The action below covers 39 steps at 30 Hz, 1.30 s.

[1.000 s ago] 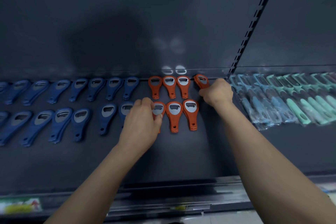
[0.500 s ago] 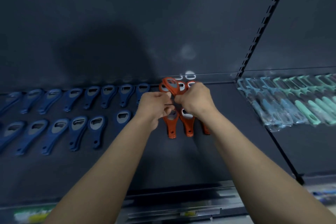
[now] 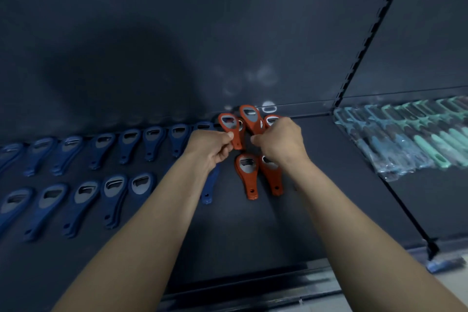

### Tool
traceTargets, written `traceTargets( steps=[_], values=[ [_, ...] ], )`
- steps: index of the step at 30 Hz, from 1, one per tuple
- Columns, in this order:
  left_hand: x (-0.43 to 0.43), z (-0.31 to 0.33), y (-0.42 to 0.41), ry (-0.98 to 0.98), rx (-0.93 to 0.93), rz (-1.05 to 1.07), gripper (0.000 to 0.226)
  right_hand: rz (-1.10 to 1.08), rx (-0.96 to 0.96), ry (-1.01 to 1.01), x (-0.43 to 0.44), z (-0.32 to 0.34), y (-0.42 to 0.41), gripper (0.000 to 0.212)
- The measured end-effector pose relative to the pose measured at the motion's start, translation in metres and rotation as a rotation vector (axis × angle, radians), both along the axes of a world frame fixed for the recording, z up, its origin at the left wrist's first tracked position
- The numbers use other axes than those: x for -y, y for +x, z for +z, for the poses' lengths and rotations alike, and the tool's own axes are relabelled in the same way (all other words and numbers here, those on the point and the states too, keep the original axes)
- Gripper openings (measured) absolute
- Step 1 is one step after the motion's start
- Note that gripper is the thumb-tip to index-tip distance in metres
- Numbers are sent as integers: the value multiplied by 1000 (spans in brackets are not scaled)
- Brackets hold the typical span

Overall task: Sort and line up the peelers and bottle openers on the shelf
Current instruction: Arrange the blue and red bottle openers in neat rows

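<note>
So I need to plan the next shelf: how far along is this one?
Looks done: blue bottle openers lie in two rows, and packaged peelers lie lined up right of the divider. In hand: left hand and right hand each pinch an orange bottle opener above the shelf. Left: placing these and straightening the orange group.

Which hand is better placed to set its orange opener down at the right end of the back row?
The right hand, probably. Its orange opener is raised nearer that end, while the left hand pinches another opener beside the blue openers.
</note>
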<state>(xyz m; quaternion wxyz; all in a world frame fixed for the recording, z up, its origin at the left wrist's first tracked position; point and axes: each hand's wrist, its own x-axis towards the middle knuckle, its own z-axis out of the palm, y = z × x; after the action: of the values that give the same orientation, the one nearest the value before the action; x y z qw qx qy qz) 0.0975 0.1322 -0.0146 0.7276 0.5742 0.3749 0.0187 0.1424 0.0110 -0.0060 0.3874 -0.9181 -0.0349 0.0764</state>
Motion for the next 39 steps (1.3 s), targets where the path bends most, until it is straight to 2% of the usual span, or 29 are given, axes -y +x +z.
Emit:
traceTargets(
  steps=[7, 11, 23, 27, 34, 36, 39],
  values=[
    [-5, -9, 24, 145, -52, -58, 22, -38, -10, 11, 14, -2, 5, 34],
    [-7, -15, 31, 188, -49, -37, 17, -50, -34, 1, 20, -1, 5, 39],
    [-7, -14, 18, 381, -11, -53, 21, 47, 16, -165, 17, -4, -27, 35],
    [-8, -12, -2, 456, 27, -162, 20, 84, 66, -209, 12, -5, -52, 32],
    [-6, -21, -23, 681, 99, -381, 4, 76, 124, -306, 7, -11, -88, 28],
    [-4, -22, -24, 732, 99, -428, 4, 71, 117, -341, 7, -14, -94, 35],
    [1, -19, -24, 844, 80, -461, 15, 65, 108, -370, 6, -17, -98, 34]
  ],
)
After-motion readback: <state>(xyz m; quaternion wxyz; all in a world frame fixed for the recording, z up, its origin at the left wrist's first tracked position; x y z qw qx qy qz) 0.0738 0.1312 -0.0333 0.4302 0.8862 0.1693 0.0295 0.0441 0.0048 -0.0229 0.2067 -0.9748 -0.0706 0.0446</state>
